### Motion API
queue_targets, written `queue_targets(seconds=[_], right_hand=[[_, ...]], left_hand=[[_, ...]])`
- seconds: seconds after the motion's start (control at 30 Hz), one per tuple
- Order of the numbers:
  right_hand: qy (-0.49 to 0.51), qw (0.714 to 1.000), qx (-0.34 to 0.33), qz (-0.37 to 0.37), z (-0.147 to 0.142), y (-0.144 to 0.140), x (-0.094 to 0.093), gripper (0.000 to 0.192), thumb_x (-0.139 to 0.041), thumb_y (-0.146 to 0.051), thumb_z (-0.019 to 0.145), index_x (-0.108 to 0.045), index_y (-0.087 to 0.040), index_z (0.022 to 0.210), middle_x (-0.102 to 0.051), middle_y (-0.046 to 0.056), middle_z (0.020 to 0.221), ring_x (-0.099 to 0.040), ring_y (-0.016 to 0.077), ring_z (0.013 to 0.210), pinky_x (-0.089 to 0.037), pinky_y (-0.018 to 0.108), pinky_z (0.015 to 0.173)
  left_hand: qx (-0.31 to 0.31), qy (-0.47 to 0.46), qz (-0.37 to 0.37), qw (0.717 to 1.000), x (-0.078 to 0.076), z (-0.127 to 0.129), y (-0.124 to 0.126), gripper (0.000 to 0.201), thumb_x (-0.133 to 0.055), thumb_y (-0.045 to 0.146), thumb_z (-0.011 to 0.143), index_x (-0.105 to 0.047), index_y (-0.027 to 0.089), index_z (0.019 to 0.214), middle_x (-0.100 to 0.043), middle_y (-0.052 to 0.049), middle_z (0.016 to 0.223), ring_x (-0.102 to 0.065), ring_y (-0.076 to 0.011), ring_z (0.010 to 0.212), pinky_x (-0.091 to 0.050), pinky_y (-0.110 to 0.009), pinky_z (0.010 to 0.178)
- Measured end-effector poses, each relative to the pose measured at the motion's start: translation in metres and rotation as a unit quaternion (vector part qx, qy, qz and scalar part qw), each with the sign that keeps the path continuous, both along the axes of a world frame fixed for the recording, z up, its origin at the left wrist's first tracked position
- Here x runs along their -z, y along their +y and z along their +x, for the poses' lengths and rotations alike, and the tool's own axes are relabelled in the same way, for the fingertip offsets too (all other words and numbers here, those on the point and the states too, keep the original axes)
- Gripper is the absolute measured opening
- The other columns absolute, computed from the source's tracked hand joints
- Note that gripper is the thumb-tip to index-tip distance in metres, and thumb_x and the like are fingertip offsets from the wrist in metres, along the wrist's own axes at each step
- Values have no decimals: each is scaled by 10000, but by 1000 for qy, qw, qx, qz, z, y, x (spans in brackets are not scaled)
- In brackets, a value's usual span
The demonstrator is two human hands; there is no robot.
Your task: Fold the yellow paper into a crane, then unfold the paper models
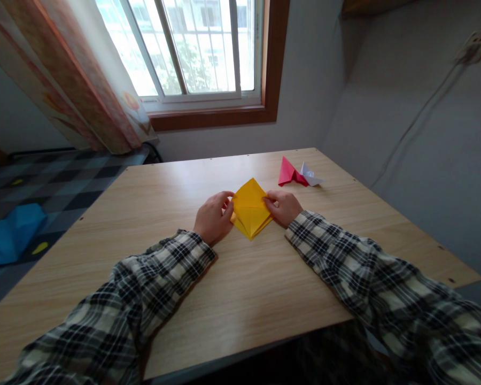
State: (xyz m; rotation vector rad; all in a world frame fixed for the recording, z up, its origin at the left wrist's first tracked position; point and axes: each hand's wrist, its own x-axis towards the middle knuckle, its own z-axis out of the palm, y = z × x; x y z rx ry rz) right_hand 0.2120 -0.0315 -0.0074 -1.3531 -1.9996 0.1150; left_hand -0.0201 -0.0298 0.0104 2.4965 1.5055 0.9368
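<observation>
A folded yellow paper (250, 206), diamond shaped, lies on the wooden table (176, 182) in the middle of the view. My left hand (213, 218) pinches its left corner. My right hand (282, 207) pinches its right corner. Both hands rest on the tabletop with the paper between them. Both sleeves are of a checked shirt.
A folded red paper (288, 172) and a folded white paper (310, 175) lie together at the far right of the table. A window and a curtain (84, 91) stand behind. A blue object (12, 232) lies on the checked floor at the left. The wall is close on the right.
</observation>
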Motion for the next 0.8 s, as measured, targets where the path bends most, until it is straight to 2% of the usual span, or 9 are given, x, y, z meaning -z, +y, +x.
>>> queue_targets(seconds=[0.2, 0.53, 0.8], right_hand=[[-9, 1000, 2, -8, 0, 0, 0, 203, -511, -232, 911, -624, -190, 748, -650, 36, 722, -527, 168, 661, -334, 293, 625], [-1, 1000, -15, -7, 0, 0, -1, 208, -506, -224, 912, -624, -186, 745, -657, 35, 734, -524, 160, 661, -342, 283, 625], [-8, 999, -30, -9, 0, -1, -1, 203, -506, -233, 913, -635, -190, 761, -669, 39, 757, -537, 163, 679, -349, 282, 636]], left_hand=[[42, 4, 27, 999, -1, -2, -1, 272, -392, 222, 965, -618, 186, 1111, -696, -73, 1037, -625, -197, 906, -497, -342, 835], [60, 3, 17, 998, -4, 1, -5, 258, -483, 188, 889, -625, 200, 1104, -676, -28, 872, -615, -184, 823, -489, -329, 771], [66, 10, -1, 998, -5, 2, -4, 185, -492, 236, 919, -637, 209, 1030, -671, -23, 844, -605, -172, 776, -488, -326, 742]])
